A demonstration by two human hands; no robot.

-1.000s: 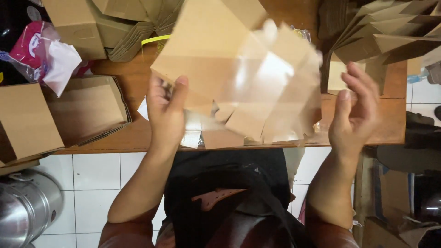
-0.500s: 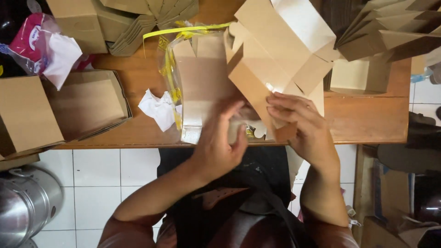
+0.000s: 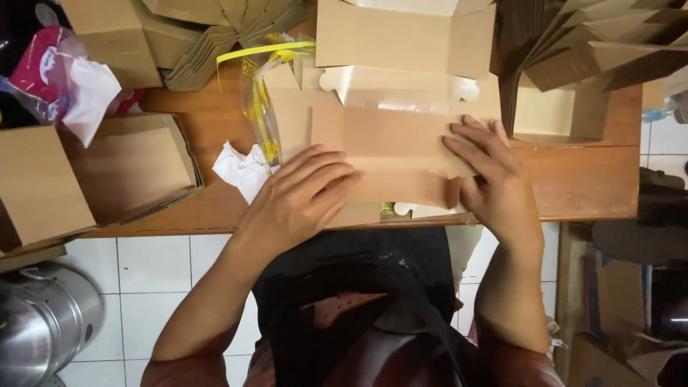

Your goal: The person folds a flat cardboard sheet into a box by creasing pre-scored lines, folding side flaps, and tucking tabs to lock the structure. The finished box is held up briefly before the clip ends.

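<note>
Half a second back the box [image 3: 390,154] was tilted up in the air between both hands; it now lies flat on the bench [image 3: 573,179], right in front of the person, partly on a clear bag [image 3: 261,100] with yellow trim. The left hand [image 3: 301,197] lies palm down on the box's left end with fingers spread flat, and the right hand [image 3: 491,175] presses the right end the same way, thumb tucked at the lower edge; neither hand grips anything (they only bear down), which looks like pressing a fold flat. A crumpled tissue [image 3: 240,168] sits just left of the left hand. The box's lower edge and whatever lies under it are hidden by the hands. Stacks of flat cartons [image 3: 595,43] run out of view at the top.
</note>
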